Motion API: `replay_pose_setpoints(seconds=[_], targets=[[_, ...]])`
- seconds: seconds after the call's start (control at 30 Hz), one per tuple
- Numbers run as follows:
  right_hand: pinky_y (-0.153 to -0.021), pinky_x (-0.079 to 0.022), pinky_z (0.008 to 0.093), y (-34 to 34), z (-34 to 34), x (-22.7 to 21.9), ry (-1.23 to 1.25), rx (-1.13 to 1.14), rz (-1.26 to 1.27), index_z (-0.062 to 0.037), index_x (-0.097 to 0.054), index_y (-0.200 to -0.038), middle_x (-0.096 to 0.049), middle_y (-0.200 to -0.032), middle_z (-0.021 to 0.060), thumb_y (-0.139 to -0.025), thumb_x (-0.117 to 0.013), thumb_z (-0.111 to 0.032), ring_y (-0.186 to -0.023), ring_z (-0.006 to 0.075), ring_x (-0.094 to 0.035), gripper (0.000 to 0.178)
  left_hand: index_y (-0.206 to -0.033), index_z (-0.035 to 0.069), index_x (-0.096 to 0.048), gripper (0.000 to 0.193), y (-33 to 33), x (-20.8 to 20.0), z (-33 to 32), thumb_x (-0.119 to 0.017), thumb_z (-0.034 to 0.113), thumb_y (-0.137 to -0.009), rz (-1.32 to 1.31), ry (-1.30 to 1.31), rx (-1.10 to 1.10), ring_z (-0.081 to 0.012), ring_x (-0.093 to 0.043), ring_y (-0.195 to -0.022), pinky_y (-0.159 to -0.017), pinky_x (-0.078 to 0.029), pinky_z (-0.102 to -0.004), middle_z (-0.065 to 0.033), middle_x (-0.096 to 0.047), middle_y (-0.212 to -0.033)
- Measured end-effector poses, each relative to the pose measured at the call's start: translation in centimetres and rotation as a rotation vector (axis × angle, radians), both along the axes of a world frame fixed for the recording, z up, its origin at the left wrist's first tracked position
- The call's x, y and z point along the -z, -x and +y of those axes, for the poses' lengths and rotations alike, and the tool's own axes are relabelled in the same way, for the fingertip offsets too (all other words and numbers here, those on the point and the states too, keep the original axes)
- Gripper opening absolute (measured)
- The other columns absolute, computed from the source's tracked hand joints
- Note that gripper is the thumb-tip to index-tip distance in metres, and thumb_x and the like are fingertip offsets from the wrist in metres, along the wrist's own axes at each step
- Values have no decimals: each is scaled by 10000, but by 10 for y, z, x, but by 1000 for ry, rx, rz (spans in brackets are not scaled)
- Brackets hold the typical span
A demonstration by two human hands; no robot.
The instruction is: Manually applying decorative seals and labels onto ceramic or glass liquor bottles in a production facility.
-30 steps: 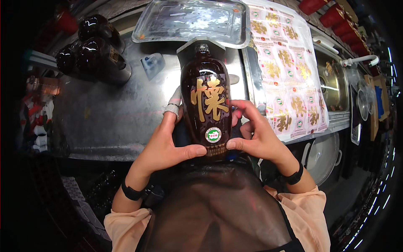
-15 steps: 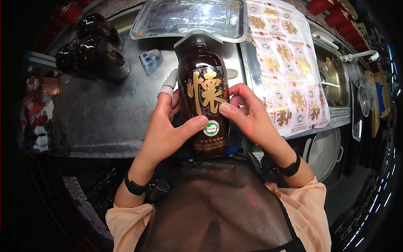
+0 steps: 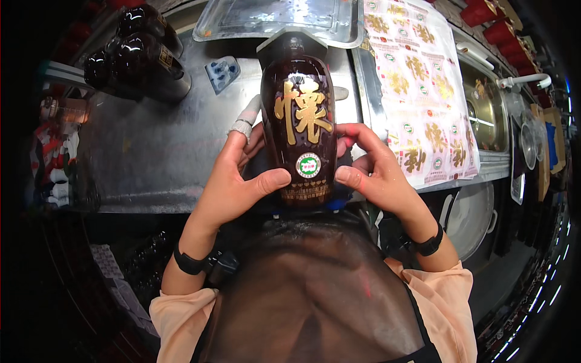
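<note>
A dark brown glass bottle [image 3: 308, 127] lies in front of me, its neck pointing away, against a dark angular support [image 3: 272, 41]. Its face carries a large gold character, a round green-and-white emblem and a gold band near the base. My left hand [image 3: 233, 172] holds its left side, thumb against the lower edge and other fingers partly hidden beside it. A pale sleeve [image 3: 248, 115] covers my left index finger. On the opposite side my right hand [image 3: 381, 166] grips it, thumb low by the emblem and bent fingers higher up.
Several dark bottles [image 3: 142, 66] stand at the left on the metal table [image 3: 145, 163]. A small blue-and-white piece [image 3: 222, 74] lies near them. A metal tray [image 3: 278, 21] is at the back. Sheets of gold-and-pink decals [image 3: 426, 97] lie at the right, beside a sink [image 3: 484, 112].
My right thumb has moved off the bottle's front to its lower right side. My left thumb has drawn back to the left edge. The whole view has shifted slightly.
</note>
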State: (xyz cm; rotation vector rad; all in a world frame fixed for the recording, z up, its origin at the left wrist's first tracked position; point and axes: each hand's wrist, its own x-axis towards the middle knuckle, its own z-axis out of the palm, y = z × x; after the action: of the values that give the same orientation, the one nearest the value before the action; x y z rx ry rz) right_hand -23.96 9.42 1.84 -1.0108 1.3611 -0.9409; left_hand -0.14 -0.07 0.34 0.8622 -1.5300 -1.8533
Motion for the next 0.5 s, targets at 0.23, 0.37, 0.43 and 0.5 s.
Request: replay_pose_setpoints(seconds=[0.23,0.37,0.43,0.5], targets=[[-507,-319,163,-6,2,3,51,10,76,-73,-505,-1326,-509,-1007,-15,-756,-861,-189,-621,-2,-368,682,-1560,-27,-133,1147,-1,-1,0,-881,291,-751,-30,91,40,-299,-334,-1445,-1190,-260,-428,-223,-334,-1540],[-501,-325,170,-6,3,6,75,2,69,-74,-502,-1326,-509,-1009,-6,-754,-866,-211,-621,3,-373,691,-1562,-24,-136,1141,-1,2,1,-879,283,-753,4,79,38,-297,-329,-1447,-1192,-257,-423,-216,-322,-1552],[-502,-325,170,-6,3,6,79,4,75,-72,-501,-1325,-509,-1009,-4,-753,-868,-218,-619,4,-373,695,-1562,-25,-135,1137,-1,1,0,-877,278,-756,4,70,49,-296,-325,-1449,-1192,-255,-419,-216,-321,-1553],[-502,-326,171,-5,3,5,80,-4,75,-68,-498,-1326,-509,-1009,-6,-752,-869,-230,-614,6,-373,702,-1562,-26,-134,1133,-1,-1,0,-874,273,-758,3,61,61,-294,-322,-1451,-1193,-253,-415,-216,-319,-1554]])
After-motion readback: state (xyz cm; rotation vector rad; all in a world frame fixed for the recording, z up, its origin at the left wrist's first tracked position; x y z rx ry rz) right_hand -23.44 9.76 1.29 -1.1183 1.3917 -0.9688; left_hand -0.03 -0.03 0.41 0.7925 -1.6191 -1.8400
